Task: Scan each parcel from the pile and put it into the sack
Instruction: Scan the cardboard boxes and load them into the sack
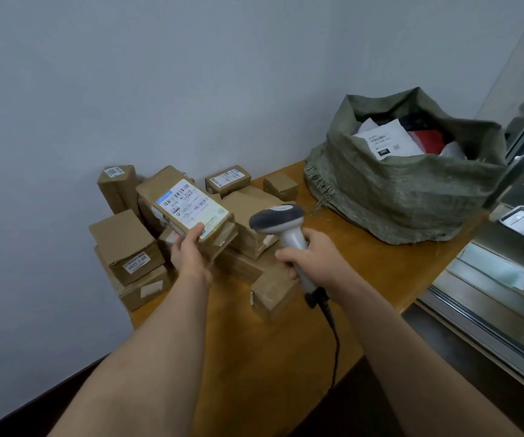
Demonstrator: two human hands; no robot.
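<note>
A labelled parcel (185, 209) is held by its near end in the left hand (191, 252), label up, above the pile (159, 234) on the wooden table (380, 257). The scanner (281, 223) is gripped by its handle in the right hand (311, 258), head turned toward the label. Several parcels are already seen inside the sack (408, 184); many boxes remain unscanned, so the task is judged partly done.

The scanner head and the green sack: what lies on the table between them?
In the head view, only bare wooden table separates the scanner, gripped by the right hand, from the sack, apart from a few loose fibres at the sack's frayed edge.
</note>
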